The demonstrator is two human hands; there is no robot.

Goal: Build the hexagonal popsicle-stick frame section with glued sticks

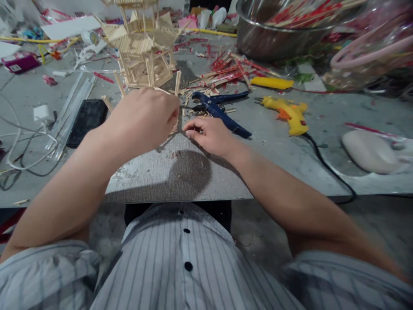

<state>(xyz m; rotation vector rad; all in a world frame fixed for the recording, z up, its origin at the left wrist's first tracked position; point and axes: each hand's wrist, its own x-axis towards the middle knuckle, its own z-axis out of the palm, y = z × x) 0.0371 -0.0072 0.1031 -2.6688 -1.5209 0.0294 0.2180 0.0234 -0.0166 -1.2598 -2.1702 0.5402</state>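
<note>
My left hand [146,114] is closed, knuckles up, over a small piece with upright wooden sticks [177,82]. Its fingertips are hidden, so what they hold cannot be made out. Close by on the right, my right hand [211,134] has thumb and forefinger pinched together low over the board; anything between them is too small to tell. Just behind it lies a blue hand cutter [221,113]. A pavilion model of wooden sticks [146,56] stands beyond my left hand. A patterned board [155,172] lies beneath both hands.
Right of the cutter lie a yellow glue gun [287,114] with a black cord and a yellow knife [272,82]. Red-wrapped sticks [226,71] are heaped before a metal basin [267,43]. At left are a black phone [87,120], glue sticks [69,107] and a white charger [43,113].
</note>
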